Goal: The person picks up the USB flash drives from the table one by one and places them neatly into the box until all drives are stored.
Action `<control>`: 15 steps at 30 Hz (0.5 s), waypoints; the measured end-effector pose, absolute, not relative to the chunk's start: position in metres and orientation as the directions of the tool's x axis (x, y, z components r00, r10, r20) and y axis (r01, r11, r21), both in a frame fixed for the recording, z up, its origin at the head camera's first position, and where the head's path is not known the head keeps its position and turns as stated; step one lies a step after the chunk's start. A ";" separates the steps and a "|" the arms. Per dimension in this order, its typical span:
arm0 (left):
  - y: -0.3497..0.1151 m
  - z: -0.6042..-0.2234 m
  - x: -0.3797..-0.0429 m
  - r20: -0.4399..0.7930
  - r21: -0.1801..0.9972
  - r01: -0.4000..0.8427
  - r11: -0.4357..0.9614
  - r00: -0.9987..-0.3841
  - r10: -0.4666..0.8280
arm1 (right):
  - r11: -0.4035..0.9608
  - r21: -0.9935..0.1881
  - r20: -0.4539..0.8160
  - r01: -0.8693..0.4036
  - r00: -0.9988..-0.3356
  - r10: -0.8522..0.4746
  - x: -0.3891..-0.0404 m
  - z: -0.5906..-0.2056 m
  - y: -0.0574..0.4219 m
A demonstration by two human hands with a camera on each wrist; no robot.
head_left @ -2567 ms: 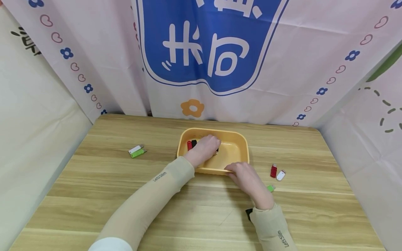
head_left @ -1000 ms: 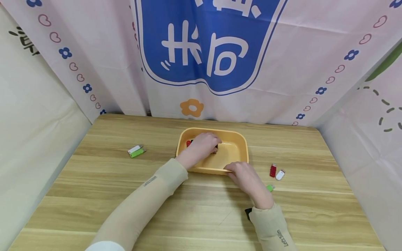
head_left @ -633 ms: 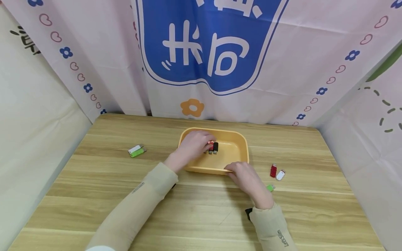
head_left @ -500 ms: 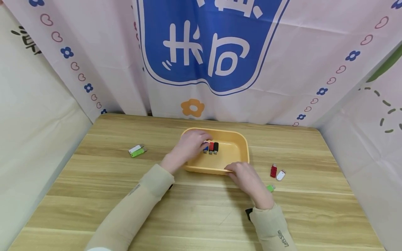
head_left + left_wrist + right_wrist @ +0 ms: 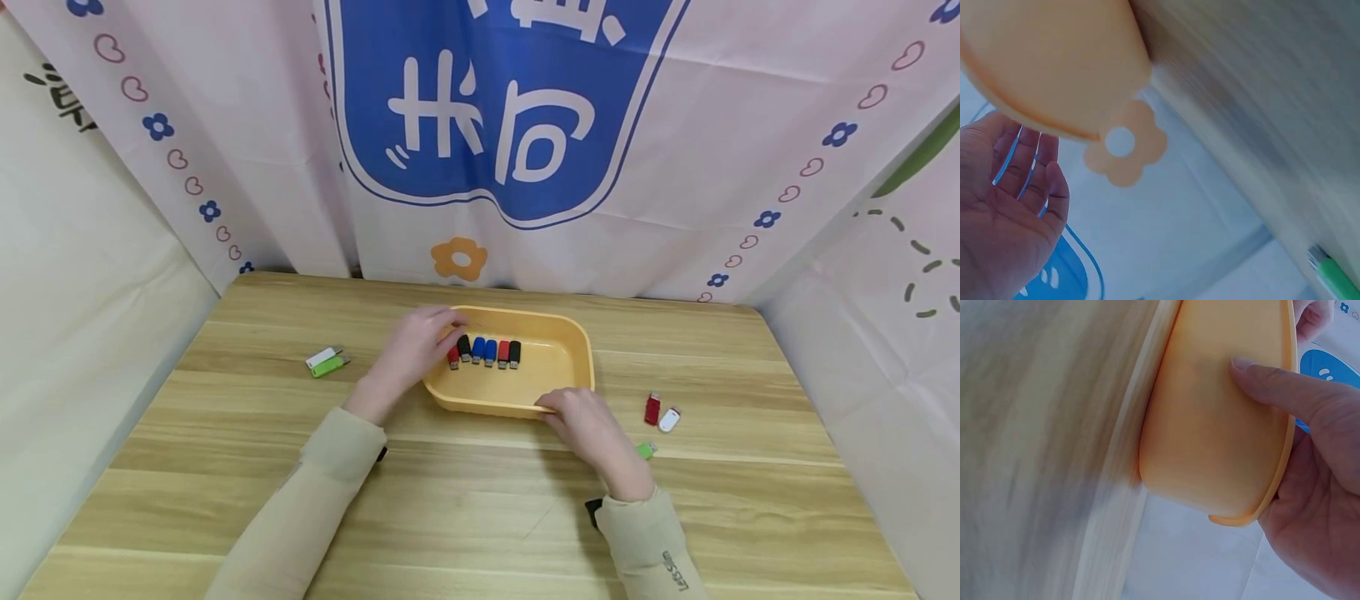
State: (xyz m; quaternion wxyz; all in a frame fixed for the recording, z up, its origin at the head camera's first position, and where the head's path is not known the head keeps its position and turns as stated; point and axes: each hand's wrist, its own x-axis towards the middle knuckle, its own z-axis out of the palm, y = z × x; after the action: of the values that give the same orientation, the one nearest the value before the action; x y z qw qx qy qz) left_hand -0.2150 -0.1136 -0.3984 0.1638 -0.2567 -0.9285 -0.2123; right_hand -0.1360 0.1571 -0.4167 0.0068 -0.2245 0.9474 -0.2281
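A yellow plastic box [image 5: 555, 367] stands on the wooden table. Inside, toward its left end, several USB sticks lie side by side in a row: red [image 5: 453, 360], black, blue [image 5: 477, 351], blue, red [image 5: 504, 353] and black, metal plugs toward the near side. My left hand [image 5: 412, 342] is at the box's left rim, its fingertips over the inside close to the leftmost sticks; the left wrist view shows its palm bare and fingers loosely bent. With the right hand [image 5: 588, 425] I grip the near rim by the right corner, thumb [image 5: 1260, 381] on the outer wall.
Left of the box lie a white USB stick [image 5: 320, 357] and a green USB stick [image 5: 330, 367]. To the right are a red stick [image 5: 652, 409], a white stick [image 5: 670, 419] and a green one [image 5: 647, 450] partly behind my wrist. A printed curtain [image 5: 390, 242] hangs behind the table.
My left hand has moved left from the middle of the box to its left rim, uncovering the row of USB sticks. The right hand keeps its grip on the near rim.
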 end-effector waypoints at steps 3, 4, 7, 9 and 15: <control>-0.124 -0.400 -0.213 0.436 0.327 0.523 0.787 -0.822 0.365 | 0.794 -0.439 0.092 -0.420 -0.900 -0.426 -0.136 -0.416 0.156; -0.128 -0.400 -0.213 0.438 0.334 0.512 0.792 -0.828 0.350 | 0.794 -0.439 0.092 -0.421 -0.900 -0.426 -0.136 -0.416 0.156; -0.140 -0.402 -0.212 0.432 0.365 0.474 0.801 -0.849 0.305 | 0.794 -0.439 0.088 -0.421 -0.899 -0.429 -0.136 -0.415 0.156; -0.148 -0.403 -0.211 0.426 0.378 0.449 0.810 -0.861 0.278 | 0.793 -0.437 0.089 -0.425 -0.897 -0.432 -0.136 -0.416 0.157; -0.173 -0.405 -0.206 0.442 0.383 0.402 0.832 -0.871 0.217 | 0.791 -0.428 0.097 -0.437 -0.893 -0.440 -0.137 -0.418 0.157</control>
State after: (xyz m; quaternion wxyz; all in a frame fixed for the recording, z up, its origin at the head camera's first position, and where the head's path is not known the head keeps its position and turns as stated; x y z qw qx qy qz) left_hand -0.2056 -0.1729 -0.4049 0.1935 -0.1651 -0.9372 -0.2386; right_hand -0.1369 0.1572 -0.4183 0.0039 -0.2316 0.9464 -0.2251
